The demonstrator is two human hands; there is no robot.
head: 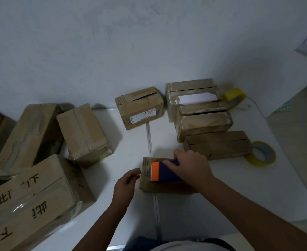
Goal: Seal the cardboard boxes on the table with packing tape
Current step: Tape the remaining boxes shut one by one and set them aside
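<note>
Right grip [188, 165] grasps a tape dispenser [164, 172] on a small cardboard box [152, 183]; left grip [126, 182] is released.

The right grip's fingers curl over the dispenser's dark blue body, its orange end pointing away from that grip toward the left one, the tool lying on the small box's top. The left grip hovers just beside the box's far edge from the right grip, fingers relaxed, holding nothing. Beyond the right grip stand three flat boxes [203, 124] touching one another, with one yellow tape roll [261, 153] near its outer side and a second roll [234, 97] farther off. Ahead of the grips sits a labelled box [140, 107]; outside the left grip, larger boxes [84, 133] crowd the white desk [221, 196].
</note>
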